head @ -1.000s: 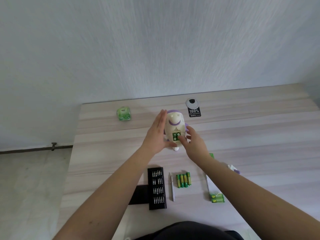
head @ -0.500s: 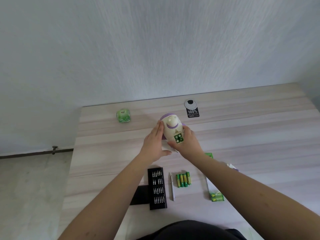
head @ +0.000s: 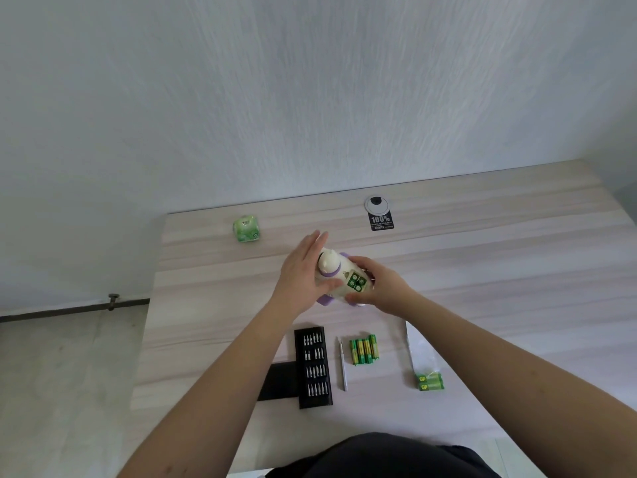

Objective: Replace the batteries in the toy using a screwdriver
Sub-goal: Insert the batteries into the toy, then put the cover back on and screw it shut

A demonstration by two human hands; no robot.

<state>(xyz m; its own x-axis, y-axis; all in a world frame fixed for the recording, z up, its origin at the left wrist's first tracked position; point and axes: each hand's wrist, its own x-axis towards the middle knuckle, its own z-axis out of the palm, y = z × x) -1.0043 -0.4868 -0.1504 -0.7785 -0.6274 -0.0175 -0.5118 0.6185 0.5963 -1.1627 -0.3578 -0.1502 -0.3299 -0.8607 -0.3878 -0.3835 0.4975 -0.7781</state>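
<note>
Between both hands (head: 300, 270) — rounded, glossy plastic toy (head: 339, 276).

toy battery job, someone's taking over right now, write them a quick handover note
Left hand: fingers straight, pressed flat against the toy's left side.
Right hand: fingers curled round the toy's right side, gripping it.
Toy: between both hands, tilted over, green button panel facing up.
Screwdriver: on the table, between the open bit case and four loose batteries.
Two more batteries in a wrapper lie further right.
Done: tools and batteries laid out, toy in hand.
Left: pick up the screwdriver, open the battery cover, swap batteries, close up. The cover is not visible from here.
</note>
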